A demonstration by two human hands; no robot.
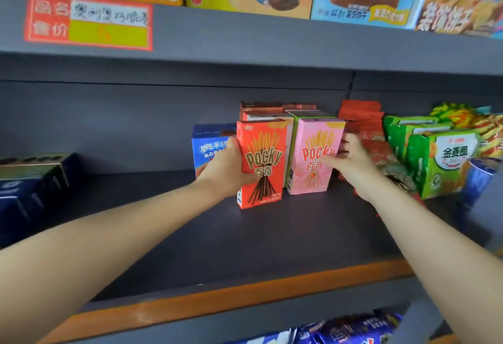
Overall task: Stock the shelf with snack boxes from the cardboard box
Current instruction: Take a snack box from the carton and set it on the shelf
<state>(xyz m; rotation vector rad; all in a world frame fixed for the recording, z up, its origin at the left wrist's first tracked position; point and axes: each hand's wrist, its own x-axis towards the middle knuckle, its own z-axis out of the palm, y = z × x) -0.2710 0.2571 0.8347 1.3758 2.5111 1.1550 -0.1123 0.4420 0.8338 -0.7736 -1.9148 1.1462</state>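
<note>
hands (227,165) (351,161) gripping red box (265,150), pink box (313,158)

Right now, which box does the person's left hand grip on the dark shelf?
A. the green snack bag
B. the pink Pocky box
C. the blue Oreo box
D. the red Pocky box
D: the left hand wraps its fingers around the upright red Pocky box; the right hand holds the pink Pocky box.

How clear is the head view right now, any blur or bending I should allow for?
Head view: the red box and pink box are sharp, their print readable; the price label and the frame's edges are smeared; the shelf edge slants from wide-angle distortion; lighting is even, without glare.
</note>
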